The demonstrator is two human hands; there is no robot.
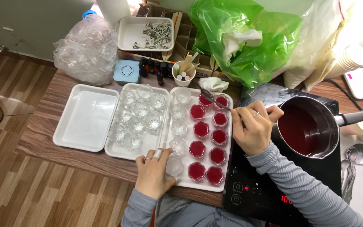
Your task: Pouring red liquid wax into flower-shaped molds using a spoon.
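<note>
My right hand (253,128) grips a metal spoon (215,100) whose bowl hovers over the far end of a white tray (227,138). That tray holds several small clear cups filled with red liquid (198,130) and a column of empty clear cups (178,126). My left hand (154,170) rests at the tray's near edge, fingers around an empty clear cup (174,166). To the right a dark saucepan (309,130) of red liquid sits on a black induction cooktop (257,189).
A middle white tray (118,149) carries several empty clear cups; an empty white tray (85,117) lies left of it. Behind stand a crumpled clear bag (85,48), a green plastic bag (248,38), a paper cup of sticks (184,72) and small dark bottles (154,67). Spoons (353,162) lie at the right.
</note>
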